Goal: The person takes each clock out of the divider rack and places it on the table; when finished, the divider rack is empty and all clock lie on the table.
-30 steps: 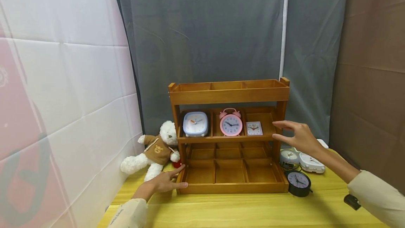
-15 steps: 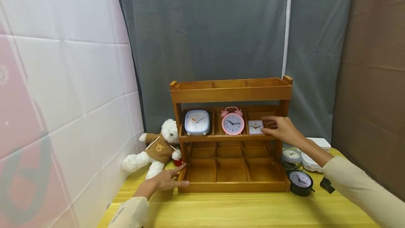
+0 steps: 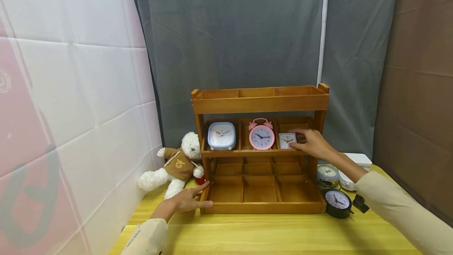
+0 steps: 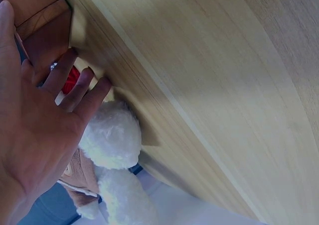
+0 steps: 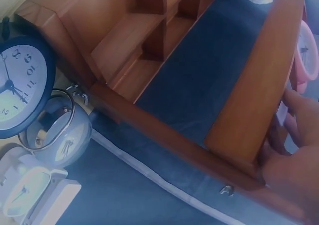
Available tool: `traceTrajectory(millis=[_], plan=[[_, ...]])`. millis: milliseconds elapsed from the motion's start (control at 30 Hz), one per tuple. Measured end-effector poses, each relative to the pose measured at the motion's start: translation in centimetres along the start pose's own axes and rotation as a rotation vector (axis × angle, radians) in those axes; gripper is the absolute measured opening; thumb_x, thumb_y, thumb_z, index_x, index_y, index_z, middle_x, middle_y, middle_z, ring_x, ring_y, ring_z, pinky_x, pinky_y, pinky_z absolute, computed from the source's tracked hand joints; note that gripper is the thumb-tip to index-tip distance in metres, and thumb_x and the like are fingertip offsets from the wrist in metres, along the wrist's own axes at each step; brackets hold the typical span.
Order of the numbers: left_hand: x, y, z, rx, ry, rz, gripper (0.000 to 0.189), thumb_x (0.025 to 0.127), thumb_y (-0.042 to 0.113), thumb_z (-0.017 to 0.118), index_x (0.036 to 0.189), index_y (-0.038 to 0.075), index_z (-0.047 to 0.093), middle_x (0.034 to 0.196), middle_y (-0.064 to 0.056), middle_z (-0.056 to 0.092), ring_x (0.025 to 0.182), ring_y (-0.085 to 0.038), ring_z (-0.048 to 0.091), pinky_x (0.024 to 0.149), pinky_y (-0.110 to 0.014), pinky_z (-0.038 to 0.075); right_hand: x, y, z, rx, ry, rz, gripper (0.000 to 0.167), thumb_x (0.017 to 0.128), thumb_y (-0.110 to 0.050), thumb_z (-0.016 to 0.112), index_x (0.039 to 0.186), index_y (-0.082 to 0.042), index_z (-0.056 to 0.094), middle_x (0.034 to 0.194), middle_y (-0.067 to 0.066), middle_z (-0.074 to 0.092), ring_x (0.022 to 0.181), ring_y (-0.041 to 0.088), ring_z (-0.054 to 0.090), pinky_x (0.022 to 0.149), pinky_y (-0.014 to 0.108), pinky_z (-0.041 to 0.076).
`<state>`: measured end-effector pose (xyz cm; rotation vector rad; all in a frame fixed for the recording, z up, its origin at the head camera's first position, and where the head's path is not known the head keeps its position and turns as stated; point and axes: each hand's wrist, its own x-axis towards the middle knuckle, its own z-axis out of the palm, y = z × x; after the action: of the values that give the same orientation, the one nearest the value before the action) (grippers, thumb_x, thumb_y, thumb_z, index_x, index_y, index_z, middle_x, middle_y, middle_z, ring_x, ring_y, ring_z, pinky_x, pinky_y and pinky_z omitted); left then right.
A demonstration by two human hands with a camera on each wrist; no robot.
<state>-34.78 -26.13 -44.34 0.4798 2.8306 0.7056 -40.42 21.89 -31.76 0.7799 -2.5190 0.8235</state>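
Observation:
In the head view a brown wooden shelf (image 3: pixel 262 104) stands on the table. Its middle tier holds a blue-rimmed clock (image 3: pixel 221 136), a pink twin-bell alarm clock (image 3: pixel 262 137) and a small white square clock (image 3: pixel 287 141). My right hand (image 3: pixel 311 143) pinches the square clock by its right side, thumb in front. The right wrist view shows that hand (image 5: pixel 294 158) behind the tier's front board, hiding most of the clock. Down at the shelf's lower left corner, my left hand (image 3: pixel 182 201) touches the side with fingers extended; they look straight in the left wrist view too.
A white teddy bear (image 3: pixel 178 164) in a brown hoodie leans left of the shelf, beside a small red thing (image 3: pixel 200 180). To the right, a black round clock (image 3: pixel 338 203) stands before a grey clock (image 3: pixel 327 173) and a white clock (image 5: pixel 25 190). Curtains surround the table (image 3: pixel 247 235).
My right hand has come leftward from the shelf's right post to the small square clock, and its fingers have closed on it. The left hand stays at the lower left corner.

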Motion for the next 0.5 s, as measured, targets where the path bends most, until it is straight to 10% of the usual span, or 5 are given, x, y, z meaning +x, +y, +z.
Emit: traceTrajectory(millis=[500], plan=[[-0.15,0.05,0.0,0.004,-0.001,-0.01,0.093,0.09,0.067,0.069,0.164,0.024,0.034,0.144,-0.021,0.06,0.133,-0.042,0.057,0.112,-0.063,0.039,-0.93,-0.34,-0.6,0.076,0.183,-0.167,0.038,0.09,-0.004,0.081,0.126,-0.006,0.072,0.12,0.018,0.062,0.095,0.032,0.071,0.073,0.028,0.062]])
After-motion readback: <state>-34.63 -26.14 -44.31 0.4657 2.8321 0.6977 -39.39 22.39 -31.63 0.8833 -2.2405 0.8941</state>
